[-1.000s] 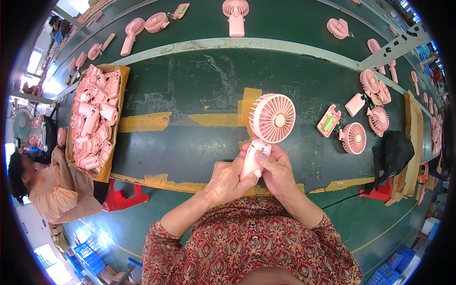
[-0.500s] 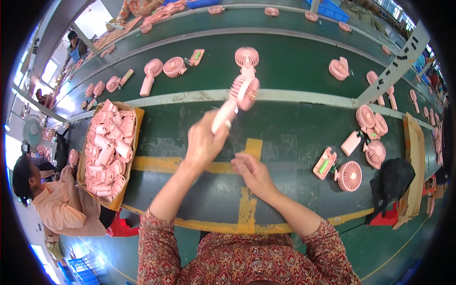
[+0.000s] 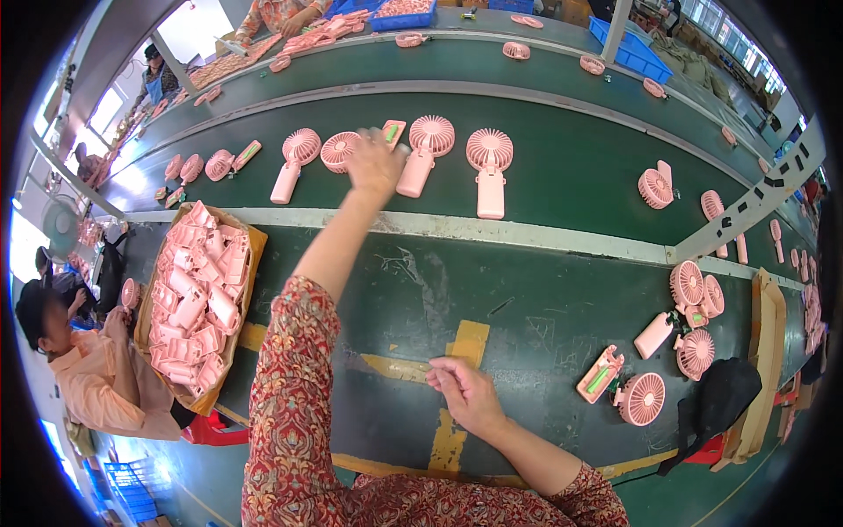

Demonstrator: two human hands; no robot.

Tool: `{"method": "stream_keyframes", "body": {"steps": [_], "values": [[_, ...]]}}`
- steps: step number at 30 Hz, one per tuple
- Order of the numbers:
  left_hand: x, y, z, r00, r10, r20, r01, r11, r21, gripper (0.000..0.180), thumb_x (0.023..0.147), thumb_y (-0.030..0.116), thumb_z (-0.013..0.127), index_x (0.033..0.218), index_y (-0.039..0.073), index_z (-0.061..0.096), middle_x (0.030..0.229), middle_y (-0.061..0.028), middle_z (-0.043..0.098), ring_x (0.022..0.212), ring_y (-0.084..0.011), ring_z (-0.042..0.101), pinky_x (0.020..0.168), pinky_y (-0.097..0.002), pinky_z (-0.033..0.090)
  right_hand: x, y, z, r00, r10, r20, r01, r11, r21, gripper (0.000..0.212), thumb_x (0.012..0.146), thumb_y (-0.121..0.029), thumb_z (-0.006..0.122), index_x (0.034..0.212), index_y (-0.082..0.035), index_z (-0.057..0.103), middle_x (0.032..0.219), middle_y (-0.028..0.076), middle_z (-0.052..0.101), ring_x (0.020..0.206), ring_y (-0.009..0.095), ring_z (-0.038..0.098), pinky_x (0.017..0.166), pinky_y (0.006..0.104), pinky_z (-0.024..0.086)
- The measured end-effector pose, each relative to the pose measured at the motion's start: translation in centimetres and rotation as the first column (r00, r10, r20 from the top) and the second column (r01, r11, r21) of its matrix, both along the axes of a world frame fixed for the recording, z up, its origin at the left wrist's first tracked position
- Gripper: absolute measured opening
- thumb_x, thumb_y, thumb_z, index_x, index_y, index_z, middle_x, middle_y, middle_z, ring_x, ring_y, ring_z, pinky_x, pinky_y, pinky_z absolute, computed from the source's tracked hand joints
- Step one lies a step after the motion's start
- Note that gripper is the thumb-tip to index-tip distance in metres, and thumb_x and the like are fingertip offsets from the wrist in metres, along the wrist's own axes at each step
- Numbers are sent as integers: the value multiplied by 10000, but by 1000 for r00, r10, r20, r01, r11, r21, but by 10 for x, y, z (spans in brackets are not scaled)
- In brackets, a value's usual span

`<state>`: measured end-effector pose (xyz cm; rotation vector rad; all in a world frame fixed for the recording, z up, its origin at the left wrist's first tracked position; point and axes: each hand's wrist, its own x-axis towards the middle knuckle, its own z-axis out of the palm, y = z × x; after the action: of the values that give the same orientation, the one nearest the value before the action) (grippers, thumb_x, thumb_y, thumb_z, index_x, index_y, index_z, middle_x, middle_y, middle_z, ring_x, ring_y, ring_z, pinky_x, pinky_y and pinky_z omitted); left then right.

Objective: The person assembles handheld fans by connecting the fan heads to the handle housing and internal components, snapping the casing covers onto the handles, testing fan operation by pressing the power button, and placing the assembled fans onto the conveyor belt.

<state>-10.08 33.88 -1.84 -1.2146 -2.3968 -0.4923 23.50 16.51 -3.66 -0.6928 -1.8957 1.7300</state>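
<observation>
My left hand (image 3: 378, 165) reaches out over the belt with its fingers stretched and slightly blurred. It is over a pink round fan head (image 3: 337, 153) and an opened pink handle half (image 3: 395, 132) with a green part inside; whether it touches them I cannot tell. Just right of it lies a pink handheld fan (image 3: 425, 156), and farther right another pink handheld fan (image 3: 490, 172), handle toward me. Low over the near table, my right hand (image 3: 470, 397) rests empty, fingers loosely bent and apart. To its right are an opened fan handle (image 3: 601, 373) and its fan head (image 3: 641, 399).
A carton (image 3: 248, 290) of pink shell pieces stands at the left. A pale rail (image 3: 527, 230) divides the table from the belt (image 3: 562, 149). At right are more fan parts (image 3: 694, 353), a black cap-like item (image 3: 731, 395) and a metal post (image 3: 764, 206). A co-worker (image 3: 97, 369) sits at left.
The fan my left hand held has been laid on the belt and let go. That hand has since moved left and farther away. The whole view has shifted; my right hand stays by the yellow tape.
</observation>
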Motion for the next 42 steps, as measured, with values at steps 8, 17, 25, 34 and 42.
{"method": "stream_keyframes", "body": {"steps": [8, 17, 25, 34, 42], "values": [[-153, -36, -24, 679, 255, 688, -390, 920, 44, 759, 582, 431, 787, 1086, -89, 562, 1040, -202, 622, 970, -289, 618, 804, -371, 496, -6, -12, 9, 998, 58, -16, -58, 998, 4, 167, 928, -67, 474, 1063, 7, 537, 893, 113, 651, 815, 160, 651, 736, 273, 536], [-34, -52, 51, 388, -359, 849, -141, 887, 440, 398, 615, 173, 800, 884, -44, 604, 800, -96, 624, 636, -142, 614, 515, -258, 495, 2, -4, -6, 999, -20, -31, 20, 1000, -2, 164, 920, -74, 481, 1054, -2, 543, 855, 108, 654, 782, 162, 648, 699, 276, 534], [55, -159, 142, 184, -679, 711, 98, 732, 674, 340, 783, 152, 663, 1052, -23, 548, 944, -80, 624, 778, -128, 620, 682, -257, 514, 7, 1, 7, 993, -75, -94, 69, 996, -60, 374, 894, -80, 526, 1247, -25, 416, 1201, 123, 527, 1112, 199, 518, 917, 327, 442], [175, -256, 119, -273, -683, 678, -39, 712, 701, 482, 788, 162, 702, 1183, -23, 497, 1063, -80, 605, 957, -133, 589, 863, -286, 477, 30, -15, 45, 934, 340, -112, -355, 848, -392, 571, 834, -233, 652, 1307, -37, 398, 1084, 75, 590, 863, 117, 598, 711, 239, 502], [198, -282, 77, -504, -673, 541, -324, 728, 604, 456, 845, 234, 640, 1183, -20, 471, 1109, -102, 583, 999, -164, 595, 872, -325, 502, 47, -55, 37, 940, 340, -27, -259, 663, -702, 300, 882, -238, 603, 1076, -16, 548, 908, 80, 619, 760, 148, 626, 685, 276, 543]]}}
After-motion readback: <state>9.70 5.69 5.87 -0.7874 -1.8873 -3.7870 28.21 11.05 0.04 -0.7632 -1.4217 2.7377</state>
